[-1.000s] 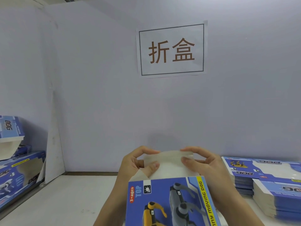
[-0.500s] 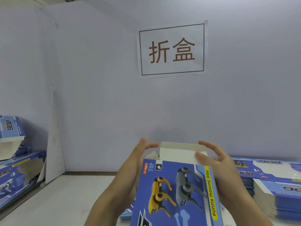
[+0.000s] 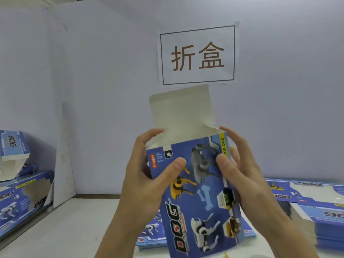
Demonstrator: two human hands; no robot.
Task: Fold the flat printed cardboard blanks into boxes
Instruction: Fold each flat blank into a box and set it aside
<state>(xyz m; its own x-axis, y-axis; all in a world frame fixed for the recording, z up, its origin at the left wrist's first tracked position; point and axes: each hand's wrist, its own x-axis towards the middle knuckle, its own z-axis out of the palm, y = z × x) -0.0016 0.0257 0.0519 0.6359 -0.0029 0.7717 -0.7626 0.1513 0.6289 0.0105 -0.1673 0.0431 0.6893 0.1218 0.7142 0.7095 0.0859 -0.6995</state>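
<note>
I hold a blue printed box (image 3: 201, 198) upright in front of me, robot dogs and the word DOG on its front. Its plain grey top flap (image 3: 181, 108) stands straight up and open. My left hand (image 3: 149, 175) grips the box's left edge, thumb pressed on the front panel, fingers round the back. My right hand (image 3: 240, 168) grips the right edge, thumb on the front, fingers curled over the top right corner. A flat blank (image 3: 152, 231) lies on the table under the box.
Stacks of flat blue blanks (image 3: 316, 207) fill the table at the right. Folded boxes (image 3: 20, 198) are piled at the left, beside a white panel leaning on the wall. A paper sign (image 3: 198, 54) hangs on the wall ahead. The white table (image 3: 65, 229) shows at lower left.
The box has risen and tipped upright towards me. Its top flap, folded down a second ago, now stands open. Both hands slid from the top flap down to the box's sides.
</note>
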